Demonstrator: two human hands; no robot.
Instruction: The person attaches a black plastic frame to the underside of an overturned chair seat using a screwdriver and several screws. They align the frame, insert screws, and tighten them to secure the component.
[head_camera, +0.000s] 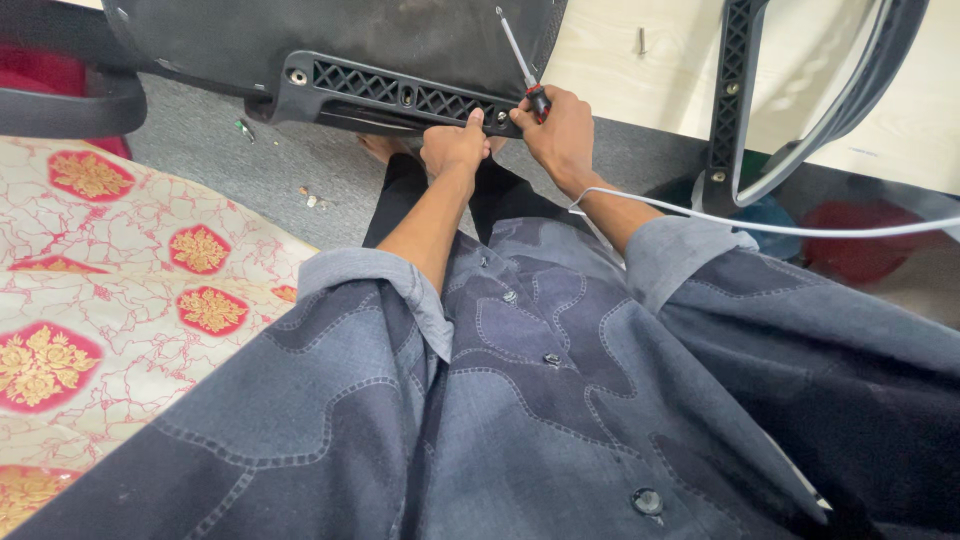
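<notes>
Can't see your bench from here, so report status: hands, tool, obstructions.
Left hand pressing the black lattice bracket. Right hand gripping screwdriver at bracket's end. White cable draped over right forearm.

The bracket (400, 97) is black with a lattice of triangular openings, as is the second bracket (735, 60). The screwdriver (525, 65) has a silver shaft and a red-and-black handle. The shirt (560, 400) is grey-blue denim in wavy stitched patches. The mat (120, 290) is cream, veined red, with red-and-gold floral medallions. The floor (230, 170) is grey. The cable (780, 228) is white.
</notes>
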